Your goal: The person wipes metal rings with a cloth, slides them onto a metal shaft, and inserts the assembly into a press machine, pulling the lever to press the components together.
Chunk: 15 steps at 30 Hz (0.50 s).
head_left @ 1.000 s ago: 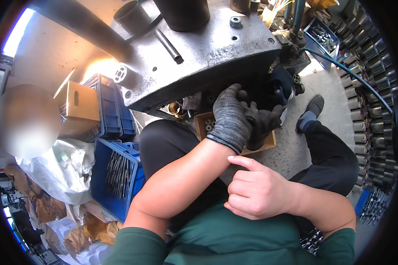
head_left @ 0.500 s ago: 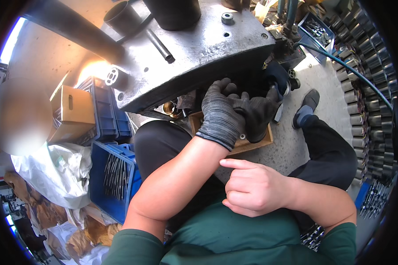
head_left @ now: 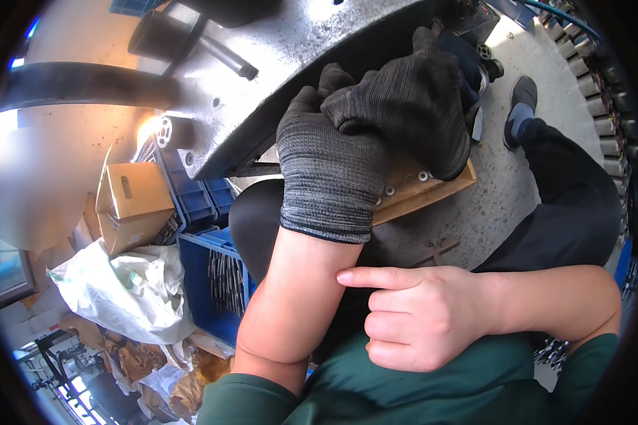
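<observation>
We see a metal table (head_left: 290, 35) just ahead, a blue crate (head_left: 195, 283) with thin rods (head_left: 225, 283) to our left, and a wooden box (head_left: 432, 195) below, partly blocked from sight; our grey-gloved left hand (head_left: 333, 156) grips a dark glove (head_left: 418, 106) above that box; our bare right hand (head_left: 429, 319) is curled, index finger touching the left forearm (head_left: 290, 297); since half a second ago, both gloves show larger and higher.

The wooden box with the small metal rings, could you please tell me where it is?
In the head view, the wooden box is right of centre, partly hidden by the black glove and above the bare right hand.
</observation>
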Available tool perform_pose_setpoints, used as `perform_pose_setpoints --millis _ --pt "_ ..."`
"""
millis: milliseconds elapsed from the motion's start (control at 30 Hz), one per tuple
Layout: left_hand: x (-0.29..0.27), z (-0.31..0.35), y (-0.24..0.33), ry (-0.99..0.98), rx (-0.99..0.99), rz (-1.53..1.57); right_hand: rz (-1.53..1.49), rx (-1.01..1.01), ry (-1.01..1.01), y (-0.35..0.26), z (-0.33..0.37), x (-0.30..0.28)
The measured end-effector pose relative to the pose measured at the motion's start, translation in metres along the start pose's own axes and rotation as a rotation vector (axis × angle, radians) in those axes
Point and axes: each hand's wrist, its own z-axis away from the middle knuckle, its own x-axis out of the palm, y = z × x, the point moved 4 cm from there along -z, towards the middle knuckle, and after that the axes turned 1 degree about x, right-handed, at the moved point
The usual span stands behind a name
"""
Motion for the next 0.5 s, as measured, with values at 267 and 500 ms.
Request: perform_pose_setpoints --millis 267,500 --pt "-0.012 -0.015 0.012 -0.18 0.077 -0.043 -0.05 0.042 0.163 0.004 -0.003 -0.002" --pt "0.002 -0.029 0.003 0.328 0.296 -0.582 -0.045 0.1 0.17 0.005 -0.001 0.007"
